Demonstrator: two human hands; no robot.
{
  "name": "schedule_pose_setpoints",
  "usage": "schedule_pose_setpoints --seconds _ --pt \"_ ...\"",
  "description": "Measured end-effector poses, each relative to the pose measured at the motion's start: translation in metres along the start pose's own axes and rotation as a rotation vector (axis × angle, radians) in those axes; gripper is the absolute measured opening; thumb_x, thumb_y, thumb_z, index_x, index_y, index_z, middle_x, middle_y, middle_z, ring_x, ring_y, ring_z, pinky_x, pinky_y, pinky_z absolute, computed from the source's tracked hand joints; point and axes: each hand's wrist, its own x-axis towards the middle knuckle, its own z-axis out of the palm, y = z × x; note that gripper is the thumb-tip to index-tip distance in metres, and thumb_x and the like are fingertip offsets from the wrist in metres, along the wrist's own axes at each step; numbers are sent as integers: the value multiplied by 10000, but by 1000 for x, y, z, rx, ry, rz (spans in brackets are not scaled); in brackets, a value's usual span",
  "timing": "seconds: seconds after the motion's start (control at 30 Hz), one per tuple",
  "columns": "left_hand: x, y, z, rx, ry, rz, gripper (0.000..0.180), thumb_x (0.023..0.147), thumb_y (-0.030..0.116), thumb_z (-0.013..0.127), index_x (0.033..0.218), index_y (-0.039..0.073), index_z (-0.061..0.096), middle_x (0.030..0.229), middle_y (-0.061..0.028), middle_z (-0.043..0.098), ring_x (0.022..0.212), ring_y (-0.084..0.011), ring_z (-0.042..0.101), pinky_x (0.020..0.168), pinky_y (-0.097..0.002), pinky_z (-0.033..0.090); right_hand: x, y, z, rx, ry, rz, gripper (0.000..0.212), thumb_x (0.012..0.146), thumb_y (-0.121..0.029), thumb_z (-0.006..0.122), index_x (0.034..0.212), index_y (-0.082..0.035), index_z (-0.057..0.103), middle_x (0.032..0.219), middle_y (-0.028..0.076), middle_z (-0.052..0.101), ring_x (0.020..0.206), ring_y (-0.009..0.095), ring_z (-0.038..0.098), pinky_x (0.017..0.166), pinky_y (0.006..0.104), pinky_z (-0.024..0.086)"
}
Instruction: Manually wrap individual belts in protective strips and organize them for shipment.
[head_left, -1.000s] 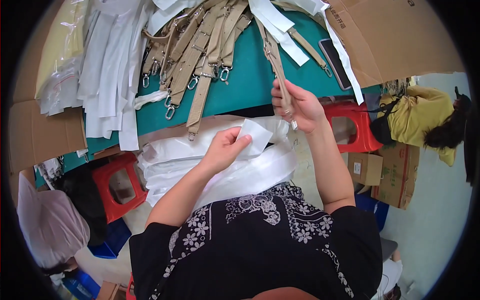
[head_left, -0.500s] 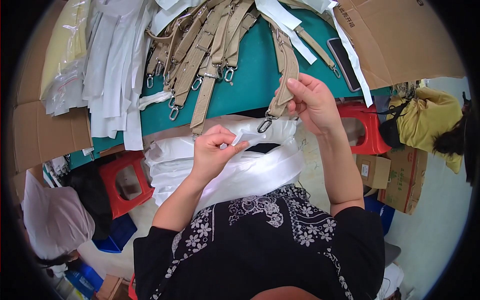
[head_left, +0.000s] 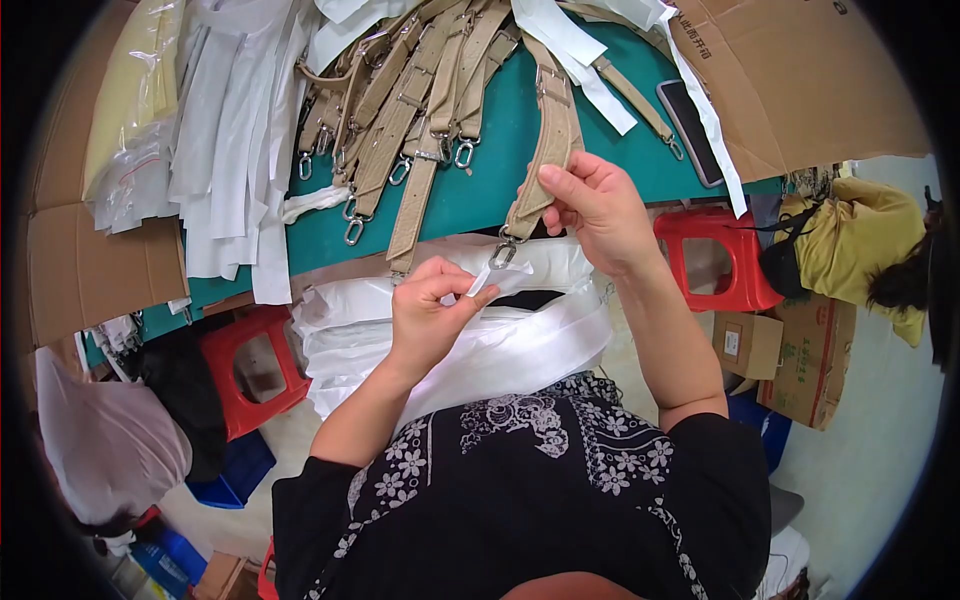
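My right hand (head_left: pixel 598 212) pinches a beige bag strap (head_left: pixel 548 150) near its lower end. The strap hangs down from the table edge, and its silver clasp (head_left: pixel 503 254) dangles below my fingers. In my left hand (head_left: pixel 436 308) a small white sheet (head_left: pixel 492 276), thin like paper or film, is held between thumb and fingers. The clasp's lower end meets the upper part of this sheet; whether it lies in front or inside a fold I cannot tell. Several more beige straps with buckles and clasps (head_left: pixel 410 100) lie in a heap on the green tabletop (head_left: pixel 490 190).
White strips (head_left: pixel 210 150) and a yellow plastic-wrapped bundle (head_left: pixel 130 110) hang at the left. A phone (head_left: pixel 690 132) lies right of the straps beside cardboard (head_left: pixel 790 80). White wrapping (head_left: pixel 540 345) covers my lap. Red stools (head_left: pixel 255 370) and seated people flank me.
My right hand has moved left and slightly down with the strap, bringing its clasp to the white sheet. My left hand has barely moved.
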Motion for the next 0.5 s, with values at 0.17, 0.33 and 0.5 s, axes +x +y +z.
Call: schedule_pose_setpoints --seconds 0.17,0.33,0.5 --pt "2 -12 -3 -104 -83 -89 84 737 38 674 806 -4 655 687 10 546 626 -59 459 527 -194 354 3 10 1 -30 -79 47 158 822 -195 603 887 -51 599 721 -9 585 547 56 526 493 171 410" --pt "6 -5 -6 -239 -160 -234 256 855 138 566 1075 8 589 898 -23 626 764 -59 537 672 -197 443 5 23 3 -184 -132 145 204 797 -203 635 920 -41 624 776 -4 604 689 44 519 584 199 418" --pt "10 -4 -5 -337 -87 -265 235 859 141 559 1024 -22 595 843 -19 625 737 -55 541 654 -192 441 10 49 8 -250 -194 180 218 795 -217 635 908 -30 630 805 2 610 727 78 532 668 242 437"
